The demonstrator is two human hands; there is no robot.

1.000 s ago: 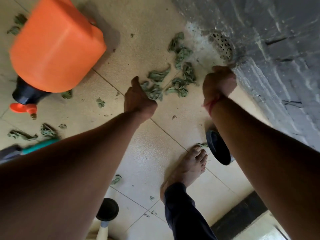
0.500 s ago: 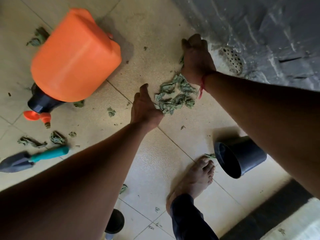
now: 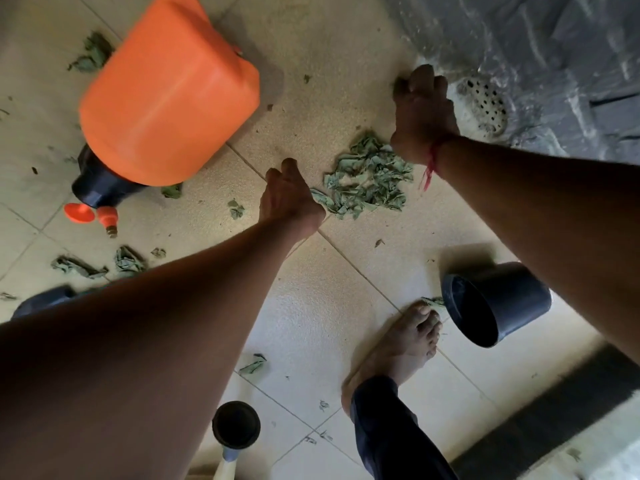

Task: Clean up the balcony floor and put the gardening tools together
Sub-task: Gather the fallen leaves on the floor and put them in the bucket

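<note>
A heap of dry green leaves (image 3: 369, 180) lies on the beige tiled floor (image 3: 311, 306) between my two hands. My left hand (image 3: 289, 202) rests on the tile at the heap's left edge, fingers extended and touching the nearest leaves. My right hand (image 3: 420, 114) presses flat on the floor at the heap's far right side, a red thread round its wrist. An orange pressure sprayer (image 3: 166, 95) lies tipped over at the upper left, its black neck and orange nozzle (image 3: 91, 214) pointing down-left. A trowel's dark blade (image 3: 41, 301) peeks out beside my left forearm.
Loose leaves lie scattered at the left (image 3: 130, 259) and lower middle (image 3: 254, 363). A black pot (image 3: 491, 303) lies on its side by my bare foot (image 3: 398, 348). A dark funnel-like tool (image 3: 235, 424) stands at the bottom. A round floor drain (image 3: 483, 105) sits against the grey wall (image 3: 554, 46).
My right hand swept leaves leftward from near the drain, bunching them into a tighter heap against my left hand. The view shifted, bringing the black pot fully into sight.
</note>
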